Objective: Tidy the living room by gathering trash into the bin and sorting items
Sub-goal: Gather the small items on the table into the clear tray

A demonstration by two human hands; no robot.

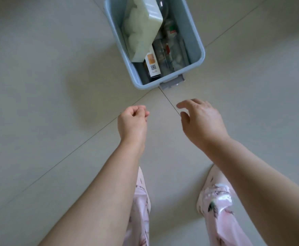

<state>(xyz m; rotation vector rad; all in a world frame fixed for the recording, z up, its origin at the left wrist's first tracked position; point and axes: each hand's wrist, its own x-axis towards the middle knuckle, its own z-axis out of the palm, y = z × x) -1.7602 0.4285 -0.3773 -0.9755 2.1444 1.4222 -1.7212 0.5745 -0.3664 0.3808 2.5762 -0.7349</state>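
Observation:
A light blue plastic bin [197, 43] stands on the tiled floor ahead of me. Inside it lean a pale green pack of white rolls [143, 27], a dark bottle with a white label [152, 65] and some clear plastic packaging [170, 52]. My left hand [132, 121] hovers above the floor short of the bin, its fingers curled in with nothing in them. My right hand [201, 119] is beside it, fingers relaxed and spread, holding nothing. Both hands stay apart from the bin.
Grey floor tiles [47, 86] with thin joint lines spread all around the bin. My legs in pink patterned trousers [216, 206] stand below the hands. A grey latch [172, 83] juts from the bin's near rim.

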